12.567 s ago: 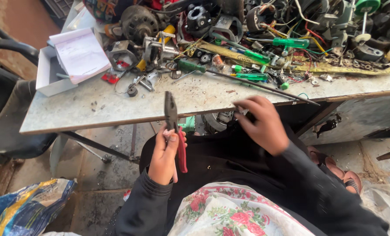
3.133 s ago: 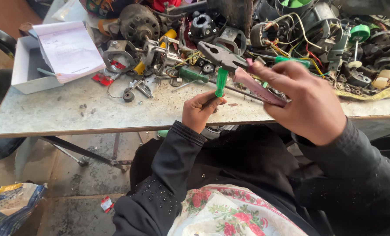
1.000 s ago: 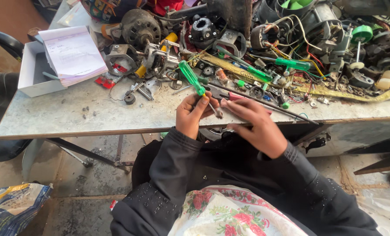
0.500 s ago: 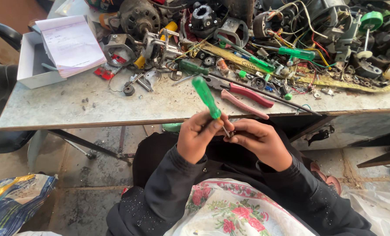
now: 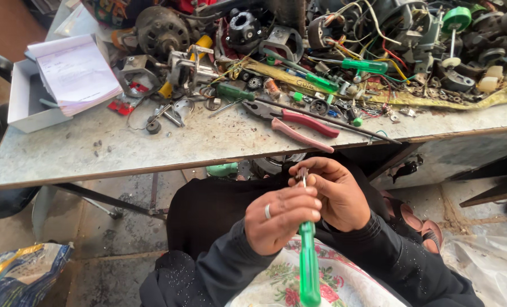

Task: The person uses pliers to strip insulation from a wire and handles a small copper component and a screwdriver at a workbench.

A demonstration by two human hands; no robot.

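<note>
Green-handled screwdriver (image 5: 308, 261) is being gripped by the left hand (image 5: 279, 219), tip at 12 o'clock (ring showing). Right hand (image 5: 336, 190) is pinching a small part (image 5: 303, 172) against the tip. Red-handled pliers (image 5: 299, 122) are lying beyond on the workbench (image 5: 151, 150).

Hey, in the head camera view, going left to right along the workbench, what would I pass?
White box with a stack of papers → round motor part → dark green-handled screwdriver → red-handled pliers → bright green-handled screwdriver → green-topped spindle.
</note>
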